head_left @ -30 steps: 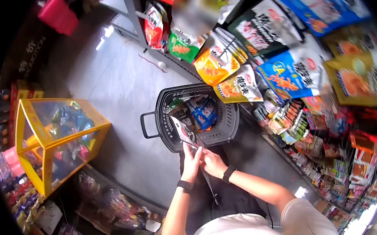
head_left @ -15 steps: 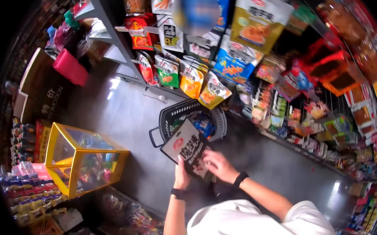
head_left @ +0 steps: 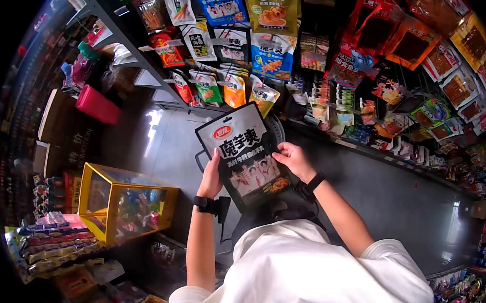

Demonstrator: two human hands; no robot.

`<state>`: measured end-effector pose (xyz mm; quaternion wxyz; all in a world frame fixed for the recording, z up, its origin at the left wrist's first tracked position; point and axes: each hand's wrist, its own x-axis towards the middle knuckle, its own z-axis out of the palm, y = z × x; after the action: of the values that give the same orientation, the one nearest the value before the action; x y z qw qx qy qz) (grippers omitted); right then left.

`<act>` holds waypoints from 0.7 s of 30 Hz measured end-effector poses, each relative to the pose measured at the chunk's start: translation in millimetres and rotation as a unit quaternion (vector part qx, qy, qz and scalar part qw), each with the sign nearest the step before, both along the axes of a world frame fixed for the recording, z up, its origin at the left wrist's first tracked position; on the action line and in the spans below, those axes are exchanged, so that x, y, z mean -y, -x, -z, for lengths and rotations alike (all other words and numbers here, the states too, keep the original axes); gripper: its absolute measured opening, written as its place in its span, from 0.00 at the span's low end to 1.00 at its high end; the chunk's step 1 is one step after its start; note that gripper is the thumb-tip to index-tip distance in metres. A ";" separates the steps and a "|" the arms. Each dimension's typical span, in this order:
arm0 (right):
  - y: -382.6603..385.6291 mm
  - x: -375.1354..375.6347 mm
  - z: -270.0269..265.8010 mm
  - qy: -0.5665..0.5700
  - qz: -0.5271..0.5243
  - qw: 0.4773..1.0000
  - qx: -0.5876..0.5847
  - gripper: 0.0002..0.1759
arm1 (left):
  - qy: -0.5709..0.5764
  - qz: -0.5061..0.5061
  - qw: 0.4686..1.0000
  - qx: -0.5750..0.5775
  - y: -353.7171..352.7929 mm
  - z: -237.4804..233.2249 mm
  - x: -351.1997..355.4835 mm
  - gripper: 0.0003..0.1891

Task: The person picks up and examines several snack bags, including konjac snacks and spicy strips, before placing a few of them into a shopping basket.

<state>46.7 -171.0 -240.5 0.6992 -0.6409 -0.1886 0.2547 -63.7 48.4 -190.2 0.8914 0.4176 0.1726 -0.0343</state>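
A large black and white snack bag [head_left: 248, 157] is held up in front of my body, its printed front showing. My left hand [head_left: 212, 177] grips its left edge, thumb on the front. At the right edge, my right hand [head_left: 295, 161] pinches the bag between thumb and fingers. Behind the bag, a dark shopping basket [head_left: 278, 132] stands on the floor, mostly hidden; only its rim and part of a handle show. Both wrists wear black bands.
Hanging snack bags [head_left: 272, 55] fill the rack ahead, continuing along the right. A yellow-framed clear box [head_left: 129, 202] stands at the left, near a pink container [head_left: 98, 105]. Packaged goods lie at the lower left and lower right.
The bag has come up closer to the camera and now covers most of the basket. My right hand has moved from the bag's front to its right edge. The view has shifted.
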 end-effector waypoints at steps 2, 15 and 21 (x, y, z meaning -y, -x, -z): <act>-3.4 -1.2 5.1 0.031 0.010 0.999 0.008 0.11 | -0.046 -0.016 0.998 -0.047 -9.0 12.0 -12.3 0.18; -128.5 -131.8 55.4 0.154 0.098 0.975 -0.130 0.15 | -0.229 -0.014 0.969 -0.096 -176.0 112.5 -152.9 0.11; -224.8 -225.3 85.7 0.128 0.202 0.960 -0.148 0.15 | -0.323 -0.006 0.945 -0.056 -311.4 145.1 -239.9 0.13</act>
<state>271.5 54.4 -326.2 0.6680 -0.7051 0.0845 0.2223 247.7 288.3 -335.4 0.6977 0.6796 0.2267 0.0048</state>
